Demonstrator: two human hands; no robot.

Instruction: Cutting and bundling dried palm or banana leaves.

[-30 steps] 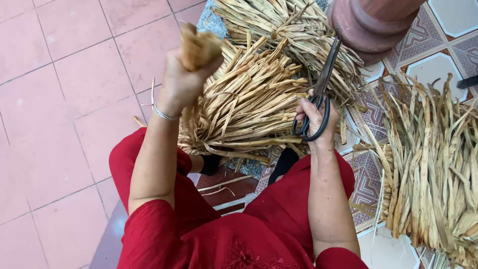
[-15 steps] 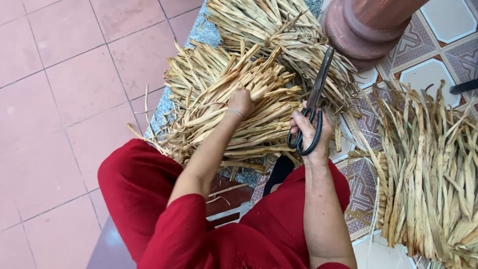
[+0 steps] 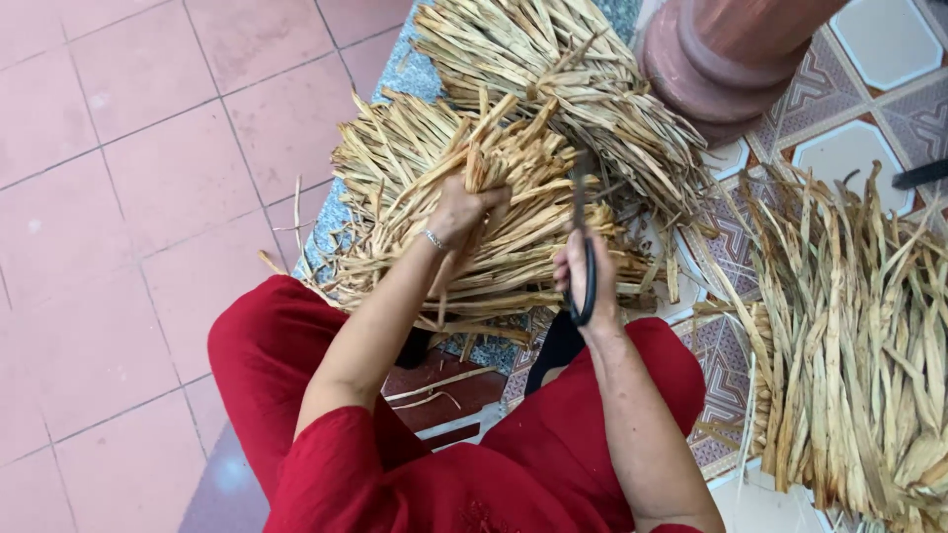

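Left hand is down in the heap now, fingers clenched round a bunch of dried leaf strips and lifting its top end clear of the pile of dried leaves in front of the knees. The bunch runs away from the person, slightly tilted toward the right, its cut ends fanning out above the fist. Right hand sits just beside it, to the right and a touch nearer the body, wrapped through the black handles of the scissors. The blades point up and away, close alongside the held bunch, so the two long axes run nearly parallel. Whether the blades are parted or closed I cannot tell from here; they show as one dark line. The left hand is plainly the one on the strips, the right only near them.

No baskets or bowls anywhere. Everything lies loose on the tiled floor: a second heap of leaves further off by the round base of a reddish pillar, and a long spread of broader strips off to the right.
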